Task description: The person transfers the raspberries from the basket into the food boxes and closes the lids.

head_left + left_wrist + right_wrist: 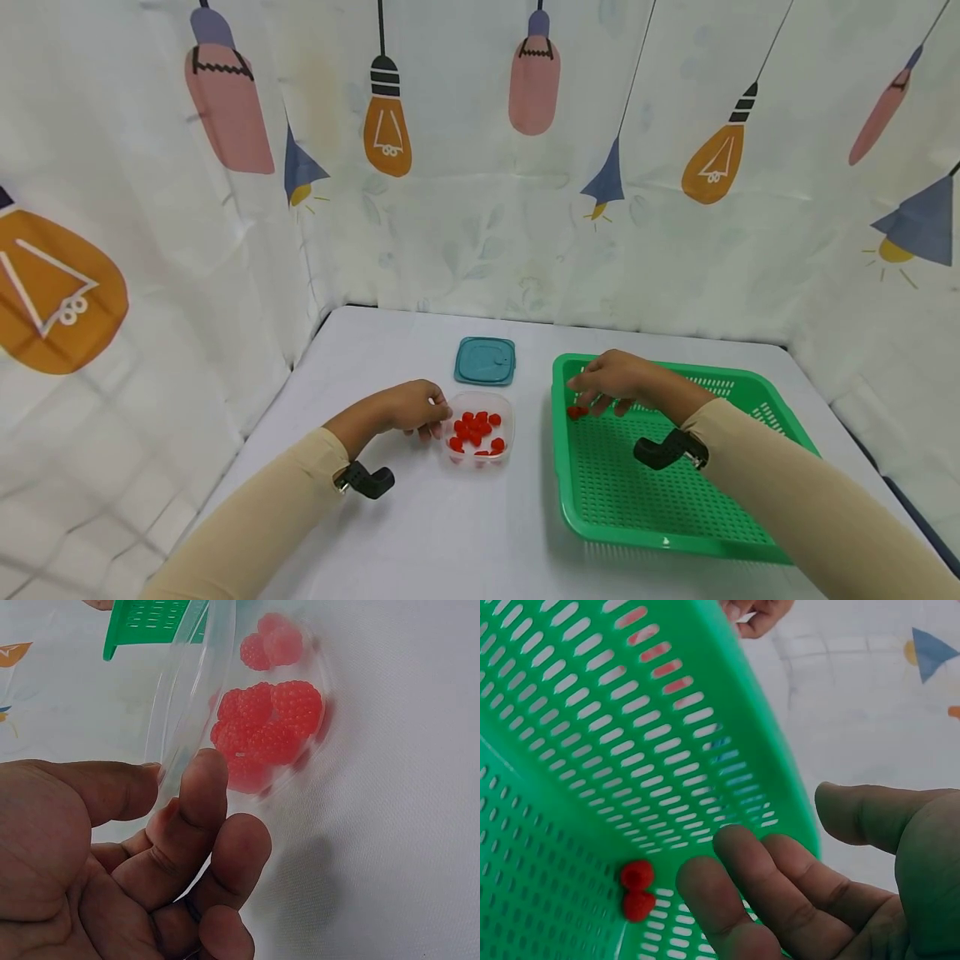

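A clear plastic container (504, 410) stands in the middle of the table with several red raspberries (259, 724) inside. My left hand (411, 408) pinches its left rim between thumb (120, 791) and index finger. Over the far left corner of the green basket (637, 500) hovers my right hand (618, 379). Its fingers are loosely bent and apart, with nothing between them. Two raspberries (637, 890) lie together in the basket's corner, below the right fingertips.
Behind the container lies a teal lid (485, 361), flat on the white table (405, 533). A curtain printed with lamps (465, 242) hangs along the table's back and sides. The basket's slotted wall stands between the right hand and the container.
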